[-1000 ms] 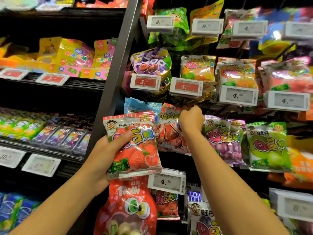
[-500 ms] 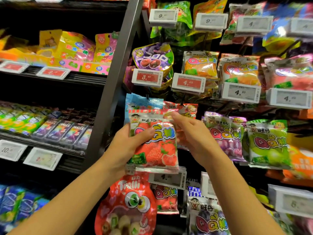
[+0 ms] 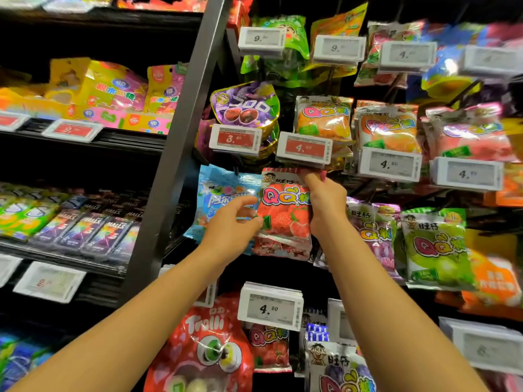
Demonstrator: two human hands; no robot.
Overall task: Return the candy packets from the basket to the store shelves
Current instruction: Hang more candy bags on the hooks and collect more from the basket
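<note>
A red strawberry QQ candy packet (image 3: 283, 210) hangs in front of the peg display, just under a red 4.00 price tag (image 3: 304, 148). My right hand (image 3: 322, 199) pinches its top right corner at the peg. My left hand (image 3: 235, 227) holds the packet's lower left edge, thumb and fingers on it. Several more red packets sit behind it on the same hook. The basket is out of view.
A blue candy bag (image 3: 223, 196) hangs left of the packet, purple (image 3: 370, 230) and green QQ packets (image 3: 435, 247) to the right. A dark shelf post (image 3: 175, 154) divides the pegs from shelves of Halls packs (image 3: 93, 230). A white 4.20 tag (image 3: 270, 306) and a Trolli bag (image 3: 206, 349) hang below.
Both hands have lifted the strawberry packet up and right, from chest height to the peg under the red price tag. My right hand shifted to its top corner.
</note>
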